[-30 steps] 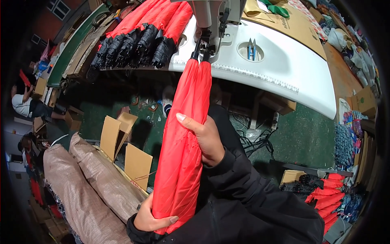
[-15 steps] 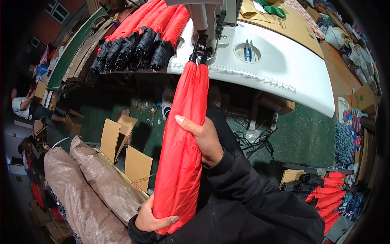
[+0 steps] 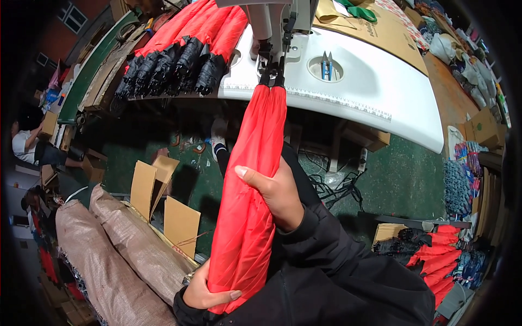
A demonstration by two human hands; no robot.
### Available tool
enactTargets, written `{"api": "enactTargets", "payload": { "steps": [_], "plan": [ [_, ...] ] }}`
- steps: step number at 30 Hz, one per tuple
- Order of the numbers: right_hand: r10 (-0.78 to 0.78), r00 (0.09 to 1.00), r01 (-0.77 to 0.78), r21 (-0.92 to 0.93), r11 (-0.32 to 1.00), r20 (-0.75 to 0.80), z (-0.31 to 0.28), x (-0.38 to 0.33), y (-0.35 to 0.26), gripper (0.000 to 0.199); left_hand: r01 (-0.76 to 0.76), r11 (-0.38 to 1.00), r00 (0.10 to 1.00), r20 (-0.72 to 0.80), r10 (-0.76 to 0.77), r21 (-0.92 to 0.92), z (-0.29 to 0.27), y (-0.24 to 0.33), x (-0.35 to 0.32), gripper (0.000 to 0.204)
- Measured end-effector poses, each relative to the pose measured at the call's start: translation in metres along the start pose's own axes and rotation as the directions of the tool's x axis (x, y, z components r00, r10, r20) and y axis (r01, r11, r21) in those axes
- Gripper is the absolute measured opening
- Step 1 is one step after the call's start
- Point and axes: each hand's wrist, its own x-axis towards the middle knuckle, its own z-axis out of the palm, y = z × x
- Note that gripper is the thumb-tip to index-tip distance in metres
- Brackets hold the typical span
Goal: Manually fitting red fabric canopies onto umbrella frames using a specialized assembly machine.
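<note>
Left hand (image 3: 205, 290), right hand (image 3: 280, 195) gripping red umbrellas (image 3: 236, 239) (two), tips (image 3: 264, 80) possibly touching sewing machine (image 3: 265, 24)

Umbrellas (image 3: 237, 212) before what seems a sewing machine (image 3: 262, 23).

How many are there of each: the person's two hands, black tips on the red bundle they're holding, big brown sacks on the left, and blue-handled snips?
Hands: 2 (left hand, right hand)
Black tips on the red bundle: 2
Brown sacks: 2
Snips: 1
Total: 7
</note>
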Motion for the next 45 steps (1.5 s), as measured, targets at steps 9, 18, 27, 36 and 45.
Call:
{"api": "enactTargets", "payload": {
  "steps": [9, 18, 27, 36, 45],
  "plan": [
    [-0.018, 1.0, 0.018, 0.016, 1.0, -0.026, -0.007, 0.008, 0.01, 0.036, -0.039, 0.999, 0.998, 0.041, 0.038, 0.027, 0.0, -0.002, 0.006, 0.087],
    [-0.008, 1.0, 0.009, 0.04, 0.999, -0.016, -0.009, 0.007, 0.01, 0.036, -0.025, 1.0, 1.0, -0.01, 0.025, -0.009, 0.008, -0.002, 0.006, 0.087],
    [-0.013, 1.0, 0.013, 0.016, 1.0, -0.01, -0.008, 0.001, 0.012, 0.039, -0.031, 0.999, 0.999, 0.017, 0.03, 0.044, 0.006, -0.006, 0.006, 0.086],
    [0.051, 0.999, -0.051, 0.009, 0.999, -0.011, 0.021, -0.053, 0.044, 0.049, -0.025, 0.996, 0.987, 0.158, 0.01, 0.09, -0.015, -0.051, -0.013, 0.091],
    [0.166, 0.986, -0.168, 0.151, 0.974, 0.026, 0.044, -0.015, 0.068, 0.05, 0.002, 0.853, 0.835, -0.471, 0.285, 0.522, 0.032, -0.053, -0.039, 0.107]
  ]
}}
